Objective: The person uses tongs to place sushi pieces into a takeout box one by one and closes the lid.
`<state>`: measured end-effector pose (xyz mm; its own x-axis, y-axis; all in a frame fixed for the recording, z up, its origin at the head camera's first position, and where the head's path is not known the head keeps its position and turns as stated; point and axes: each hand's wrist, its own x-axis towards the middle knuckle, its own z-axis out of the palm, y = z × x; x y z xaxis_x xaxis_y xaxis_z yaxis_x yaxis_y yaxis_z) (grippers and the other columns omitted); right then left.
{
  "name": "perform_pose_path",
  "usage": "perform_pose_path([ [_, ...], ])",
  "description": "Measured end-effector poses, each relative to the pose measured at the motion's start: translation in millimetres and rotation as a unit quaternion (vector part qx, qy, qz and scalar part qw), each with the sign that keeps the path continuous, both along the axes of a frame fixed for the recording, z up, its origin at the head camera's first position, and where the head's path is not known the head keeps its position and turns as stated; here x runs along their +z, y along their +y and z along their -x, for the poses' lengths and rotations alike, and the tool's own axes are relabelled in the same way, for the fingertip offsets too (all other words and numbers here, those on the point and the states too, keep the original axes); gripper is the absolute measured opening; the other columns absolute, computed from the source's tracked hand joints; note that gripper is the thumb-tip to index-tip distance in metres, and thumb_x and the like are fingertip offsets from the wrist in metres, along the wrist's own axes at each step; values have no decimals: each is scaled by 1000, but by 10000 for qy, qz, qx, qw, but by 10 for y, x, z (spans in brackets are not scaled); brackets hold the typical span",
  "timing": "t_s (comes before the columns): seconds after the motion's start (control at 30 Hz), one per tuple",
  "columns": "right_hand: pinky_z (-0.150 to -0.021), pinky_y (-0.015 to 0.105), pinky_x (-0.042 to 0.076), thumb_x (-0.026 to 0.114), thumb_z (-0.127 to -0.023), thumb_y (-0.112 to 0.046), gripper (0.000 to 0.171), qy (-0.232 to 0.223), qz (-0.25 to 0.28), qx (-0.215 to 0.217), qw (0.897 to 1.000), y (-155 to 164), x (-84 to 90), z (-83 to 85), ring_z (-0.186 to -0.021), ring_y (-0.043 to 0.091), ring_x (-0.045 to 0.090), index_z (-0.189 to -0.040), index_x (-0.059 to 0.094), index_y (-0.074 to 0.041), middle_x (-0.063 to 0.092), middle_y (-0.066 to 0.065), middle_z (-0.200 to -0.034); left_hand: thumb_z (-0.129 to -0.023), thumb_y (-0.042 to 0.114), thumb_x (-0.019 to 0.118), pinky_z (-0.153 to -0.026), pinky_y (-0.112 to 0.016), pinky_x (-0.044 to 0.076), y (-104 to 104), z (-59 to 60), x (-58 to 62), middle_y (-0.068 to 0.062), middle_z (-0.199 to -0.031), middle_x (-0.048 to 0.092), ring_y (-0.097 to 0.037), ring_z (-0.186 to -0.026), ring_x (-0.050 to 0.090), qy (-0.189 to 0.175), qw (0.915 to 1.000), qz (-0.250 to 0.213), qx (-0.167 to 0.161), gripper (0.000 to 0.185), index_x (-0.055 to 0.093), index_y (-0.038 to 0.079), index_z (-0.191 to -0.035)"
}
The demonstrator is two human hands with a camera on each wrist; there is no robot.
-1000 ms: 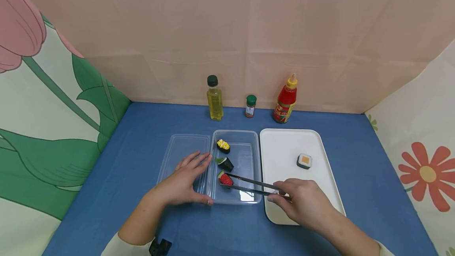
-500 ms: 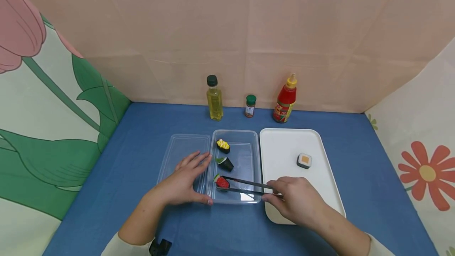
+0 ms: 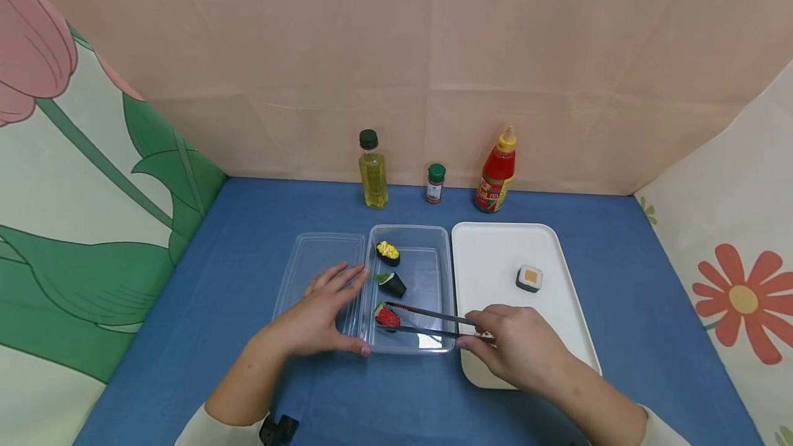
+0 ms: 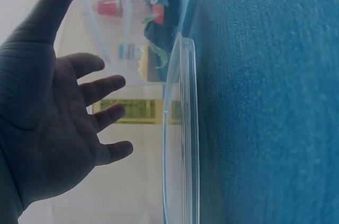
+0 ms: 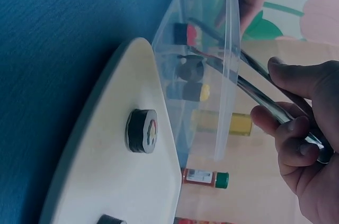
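- Three little sushi pieces sit in the clear box (image 3: 447, 274), which I use as my landmark for every place here.
- Nearest the front wall of the box is the red-topped sushi (image 3: 387, 316). The tongs (image 3: 427, 322) had it up a bit a second ago, and now the tips have slid left and lower with it, near the box's left wall.
- To me that means the red piece is about down on the box floor, but the tongs look closed on it and have not let go.
- Behind it in the box lie the black sushi with a green leaf (image 3: 392, 283) and, at the back, the yellow-topped sushi (image 3: 388, 252).
- My right hand (image 3: 517, 349) is just right of the box, over the front of the white tray (image 3: 489, 253). Its fingers are curled and pinch the tongs' handles together.
- My left hand (image 3: 322, 315) has not moved. It rests on the clear lid (image 3: 310, 253) that lies touching the box's left side, fingers straight and a bit spread, thumb against the box's front corner.
- One orange-centred roll (image 3: 530, 278) lies on the tray, well right of the box.
- Behind the box stand the oil bottle (image 3: 373, 171), the small spice jar (image 3: 436, 183) and the ketchup bottle (image 3: 495, 172).
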<state>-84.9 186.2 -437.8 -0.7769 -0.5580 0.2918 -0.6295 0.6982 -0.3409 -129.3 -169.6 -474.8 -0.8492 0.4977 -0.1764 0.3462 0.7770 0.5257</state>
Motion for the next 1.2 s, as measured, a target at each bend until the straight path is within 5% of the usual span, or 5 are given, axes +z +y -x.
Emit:
perform_pose_path([
  [0.67,-54,9,40,94,-75,-25,29,356,683,10,9970,328,2,-57,-61,-9,46,-99,80,-16,68,-17,-81,-70,67,87,-116,-75,13,-4,-2,-11,-3,-173,20,-39,-158,9,117,9999,49,-55,125,27,15,-166],
  [1.2,-55,9,43,95,-74,-25,36,513,975,-260,9936,693,-9,-143,-64,-9,51,-105,81,-15,67,-19,-85,-69,66,88,-117,-75,11,-5,5,-21,-4,-173,20,-38,-158,7,113,9999,27,-30,126,26,15,-166],
])
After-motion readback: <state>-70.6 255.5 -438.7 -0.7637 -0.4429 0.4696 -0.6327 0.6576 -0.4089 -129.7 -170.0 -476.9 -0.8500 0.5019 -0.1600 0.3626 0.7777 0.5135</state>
